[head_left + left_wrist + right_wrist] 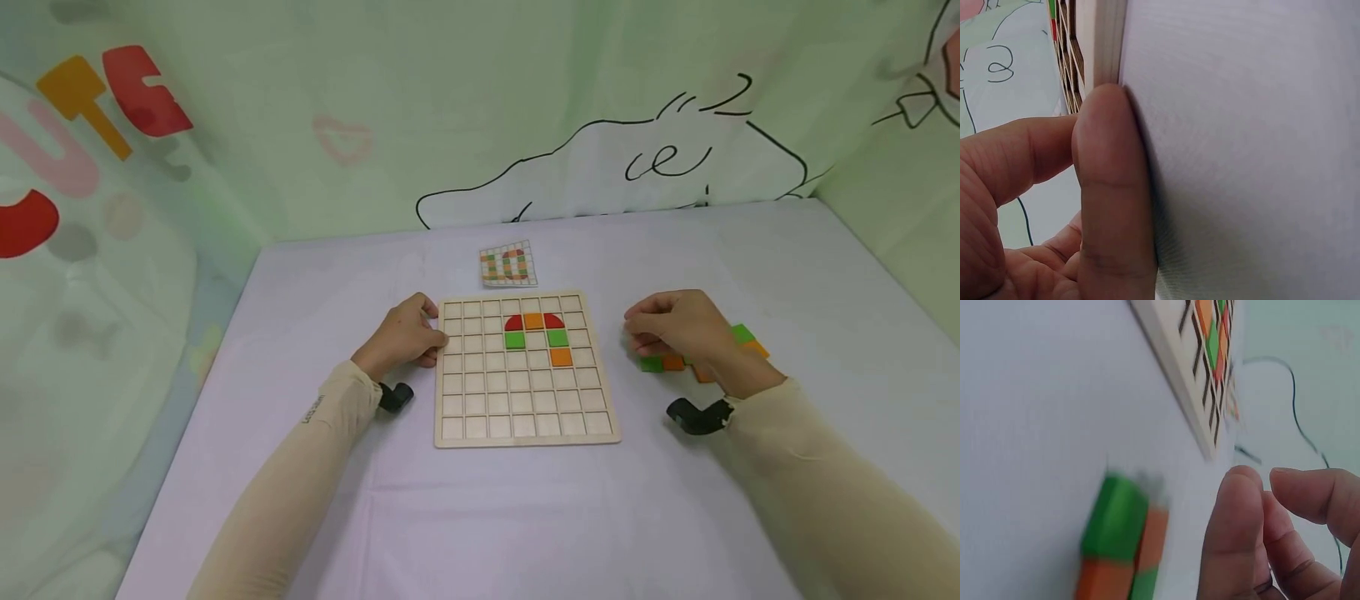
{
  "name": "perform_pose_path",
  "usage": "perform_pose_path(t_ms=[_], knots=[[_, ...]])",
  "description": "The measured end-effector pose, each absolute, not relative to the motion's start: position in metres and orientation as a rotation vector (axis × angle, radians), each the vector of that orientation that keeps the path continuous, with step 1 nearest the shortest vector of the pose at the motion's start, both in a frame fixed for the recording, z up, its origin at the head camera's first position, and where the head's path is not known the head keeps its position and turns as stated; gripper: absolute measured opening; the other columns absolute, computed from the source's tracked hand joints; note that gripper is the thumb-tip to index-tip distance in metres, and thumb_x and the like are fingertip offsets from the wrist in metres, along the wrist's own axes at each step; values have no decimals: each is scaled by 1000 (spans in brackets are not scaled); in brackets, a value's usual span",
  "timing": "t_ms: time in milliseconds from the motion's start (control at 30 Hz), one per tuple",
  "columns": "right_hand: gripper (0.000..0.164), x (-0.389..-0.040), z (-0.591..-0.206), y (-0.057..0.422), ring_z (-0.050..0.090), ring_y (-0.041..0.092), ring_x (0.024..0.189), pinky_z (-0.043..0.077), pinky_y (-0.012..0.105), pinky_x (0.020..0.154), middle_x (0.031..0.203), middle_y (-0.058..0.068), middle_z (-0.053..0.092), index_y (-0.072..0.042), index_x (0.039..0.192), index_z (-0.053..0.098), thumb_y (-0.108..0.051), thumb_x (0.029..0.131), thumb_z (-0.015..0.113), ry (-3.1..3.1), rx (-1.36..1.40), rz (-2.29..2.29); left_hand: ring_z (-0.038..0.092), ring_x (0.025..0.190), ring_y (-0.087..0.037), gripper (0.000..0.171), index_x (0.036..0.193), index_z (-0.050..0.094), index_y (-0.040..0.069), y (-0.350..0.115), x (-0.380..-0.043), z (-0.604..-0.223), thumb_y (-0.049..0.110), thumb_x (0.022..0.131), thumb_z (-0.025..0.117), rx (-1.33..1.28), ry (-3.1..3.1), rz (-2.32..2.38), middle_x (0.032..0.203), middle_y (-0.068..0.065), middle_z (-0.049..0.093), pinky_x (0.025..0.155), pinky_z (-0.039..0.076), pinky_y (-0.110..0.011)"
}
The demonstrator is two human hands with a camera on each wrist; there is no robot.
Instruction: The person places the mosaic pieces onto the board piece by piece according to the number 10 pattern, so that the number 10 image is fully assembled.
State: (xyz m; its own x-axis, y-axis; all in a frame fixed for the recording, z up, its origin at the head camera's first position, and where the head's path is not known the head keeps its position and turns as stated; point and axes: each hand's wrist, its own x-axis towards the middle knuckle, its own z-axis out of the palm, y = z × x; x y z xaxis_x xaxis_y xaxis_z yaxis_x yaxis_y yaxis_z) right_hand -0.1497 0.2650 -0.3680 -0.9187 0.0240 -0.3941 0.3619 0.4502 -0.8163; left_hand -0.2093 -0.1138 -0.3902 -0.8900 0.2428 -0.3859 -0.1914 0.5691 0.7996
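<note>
A pale wooden grid board [487, 383] lies flat on the table. In its upper right cells are two red rounded tiles [513, 323], two orange tiles [533, 321] and two green tiles [557, 337]. My left hand [405, 332] holds the board's left edge, and the left wrist view shows the thumb [1113, 144] against its side. To the right of the board, my right hand [678, 325] hovers by a pile of loose tiles [651, 364], partly covering it. Its fingers are bent, and in the right wrist view no tile shows between thumb and index finger.
Behind the board lies a small printed card [508, 265] with a coloured grid pattern. The white-covered table [480, 517] ends at a printed curtain [480, 100] at the back. In the right wrist view, green and orange blocks [1116, 515] lie below the hand.
</note>
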Motion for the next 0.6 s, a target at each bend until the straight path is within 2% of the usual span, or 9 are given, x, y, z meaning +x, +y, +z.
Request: perform_pose_path(t_ms=[300,600], knots=[[47,-152,-360,326,70,10,78,64,25,77,88,-3,71,9,135,52,-26,105,63,2421,419,-1397,68,72,-20,42,130,48,3,-113,-210,-390,5,95,71,49,2338,1281,104,-17,61,64,65,-30],[50,-152,-368,358,69,14,78,63,24,72,86,-3,71,12,130,53,-29,104,62,2544,464,-1201,68,72,-20,40,130,48,4,-114,-210,-392,5,96,71,36,2348,1279,105,-17,60,64,65,-29]])
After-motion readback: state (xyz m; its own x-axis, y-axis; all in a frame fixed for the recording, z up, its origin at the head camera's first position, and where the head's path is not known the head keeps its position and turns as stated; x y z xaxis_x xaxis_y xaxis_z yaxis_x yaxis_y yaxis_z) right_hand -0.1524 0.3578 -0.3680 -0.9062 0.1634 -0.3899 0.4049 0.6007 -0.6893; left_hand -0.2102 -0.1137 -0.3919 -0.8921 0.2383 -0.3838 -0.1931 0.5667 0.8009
